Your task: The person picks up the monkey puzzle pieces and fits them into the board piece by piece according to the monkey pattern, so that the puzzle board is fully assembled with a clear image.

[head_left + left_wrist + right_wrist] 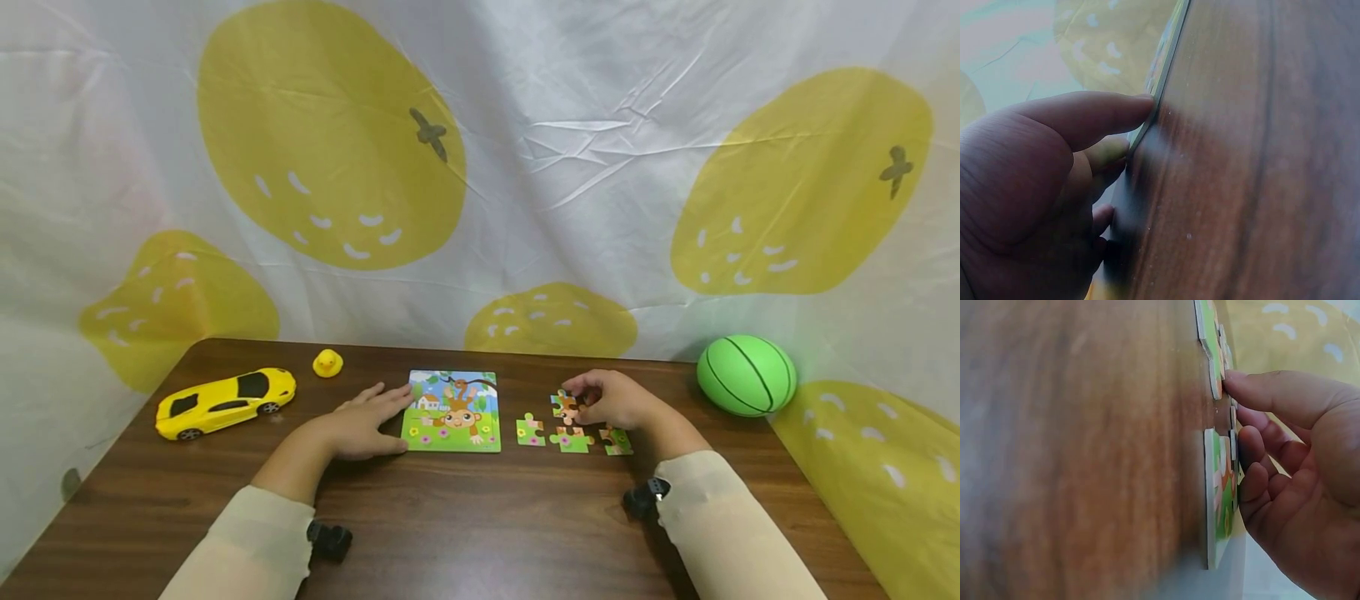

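A square picture board [450,414] with a monkey on grass lies flat at the middle of the table. My left hand [367,423] rests at its left side, fingers extended and touching the edge. The left wrist view has the thumb [1110,115] right against the board's thin rim. Right of the board lie several loose jigsaw pieces. My right hand [617,402] pinches one monkey-patterned puzzle piece [566,407] between thumb and fingers. Close below it are a green flowered piece [572,442] and, under the palm, another piece [618,443]. A corner piece [530,431] lies nearer the board.
A yellow toy car [225,403] and a small yellow rubber duck [327,363] stand on the left of the brown wooden table [480,517]. At the back right sits a green ball [747,375]. A fruit-printed cloth [525,167] hangs behind the table.
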`<state>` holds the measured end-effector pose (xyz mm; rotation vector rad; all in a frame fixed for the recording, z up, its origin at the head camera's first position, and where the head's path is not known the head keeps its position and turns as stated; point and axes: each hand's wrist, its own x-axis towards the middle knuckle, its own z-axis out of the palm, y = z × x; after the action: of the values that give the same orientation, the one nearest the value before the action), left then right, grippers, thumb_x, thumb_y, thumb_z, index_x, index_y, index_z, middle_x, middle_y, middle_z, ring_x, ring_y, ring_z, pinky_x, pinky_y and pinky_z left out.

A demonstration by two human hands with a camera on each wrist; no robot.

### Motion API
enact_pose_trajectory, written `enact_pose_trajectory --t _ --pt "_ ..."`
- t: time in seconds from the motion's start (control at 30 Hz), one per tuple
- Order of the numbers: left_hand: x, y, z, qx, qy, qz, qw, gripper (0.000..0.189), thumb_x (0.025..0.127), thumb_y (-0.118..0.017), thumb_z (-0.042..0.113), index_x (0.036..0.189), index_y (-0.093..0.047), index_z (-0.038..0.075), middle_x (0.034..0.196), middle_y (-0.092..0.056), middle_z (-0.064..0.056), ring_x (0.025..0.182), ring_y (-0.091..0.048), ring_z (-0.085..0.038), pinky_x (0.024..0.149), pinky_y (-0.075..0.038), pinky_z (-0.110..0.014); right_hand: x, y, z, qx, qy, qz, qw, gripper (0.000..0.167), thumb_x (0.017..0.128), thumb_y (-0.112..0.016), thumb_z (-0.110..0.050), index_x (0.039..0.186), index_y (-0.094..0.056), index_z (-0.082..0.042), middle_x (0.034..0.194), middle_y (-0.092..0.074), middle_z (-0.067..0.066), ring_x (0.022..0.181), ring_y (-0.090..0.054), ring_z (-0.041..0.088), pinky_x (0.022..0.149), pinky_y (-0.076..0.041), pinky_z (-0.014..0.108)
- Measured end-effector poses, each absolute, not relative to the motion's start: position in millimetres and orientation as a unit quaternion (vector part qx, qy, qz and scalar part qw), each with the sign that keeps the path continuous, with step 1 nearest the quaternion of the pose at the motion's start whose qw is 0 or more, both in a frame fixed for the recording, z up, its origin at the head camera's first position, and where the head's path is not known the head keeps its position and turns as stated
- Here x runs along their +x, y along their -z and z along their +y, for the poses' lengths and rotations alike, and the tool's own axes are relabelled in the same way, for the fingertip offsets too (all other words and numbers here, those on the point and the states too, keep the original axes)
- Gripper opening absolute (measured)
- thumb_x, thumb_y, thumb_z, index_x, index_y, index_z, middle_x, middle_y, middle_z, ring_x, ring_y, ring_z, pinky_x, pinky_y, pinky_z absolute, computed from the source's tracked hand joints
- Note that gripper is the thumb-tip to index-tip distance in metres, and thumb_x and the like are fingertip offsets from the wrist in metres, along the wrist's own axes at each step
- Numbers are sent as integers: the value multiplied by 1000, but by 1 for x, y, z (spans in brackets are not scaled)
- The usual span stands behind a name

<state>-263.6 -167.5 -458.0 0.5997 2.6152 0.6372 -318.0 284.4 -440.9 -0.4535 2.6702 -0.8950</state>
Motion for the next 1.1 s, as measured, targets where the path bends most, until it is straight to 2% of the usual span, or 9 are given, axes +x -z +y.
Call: enact_pose_trajectory --t 0.13,0.27,0.4,0.5,0.73,1.1 --pt "-262 456 -167 211 -227 931 191 87 99 -67 48 171 -29 21 182 -18 0 169 -6 -43 129 -10 -77 -319 440 282 -150 304 929 151 51 87 -88 -11 136 -72 -9 121 -69 11 101 -58 23 73 -53 33" --pt "-262 456 -167 211 -225 932 188 86 99 -68 48 171 -30 21 182 -20 0 169 -7 -43 129 -12 -76 -322 440 281 -145 295 932 152 50 86 -89 -12 133 -74 -10 120 -70 9 98 -58 22 74 -53 32" --pt "-262 456 -168 213 -225 932 187 86 99 -68 48 171 -30 20 182 -20 0 169 -8 -44 129 -12 -76 -323 439 280 -144 293 933 155 49 86 -89 -13 132 -74 -10 116 -70 10 94 -58 22 65 -54 33" --pt "-261 455 -168 215 -227 931 187 87 99 -68 48 171 -29 20 182 -19 -1 169 -7 -44 129 -11 -76 -322 437 278 -150 280 936 151 49 86 -89 -15 133 -74 -10 117 -71 9 96 -60 22 66 -55 33" --pt "-262 457 -169 215 -225 931 190 87 99 -67 49 171 -28 20 182 -18 -2 169 -6 -44 129 -10 -77 -322 434 273 -165 242 947 135 61 88 -87 -17 145 -66 -11 118 -65 10 103 -60 23 81 -52 34" --pt "-263 458 -168 215 -226 931 190 89 98 -68 52 171 -29 22 182 -19 -1 169 -6 -44 129 -10 -77 -324 435 271 -166 248 946 128 59 89 -87 -19 144 -67 -12 117 -69 9 102 -63 22 80 -54 35"
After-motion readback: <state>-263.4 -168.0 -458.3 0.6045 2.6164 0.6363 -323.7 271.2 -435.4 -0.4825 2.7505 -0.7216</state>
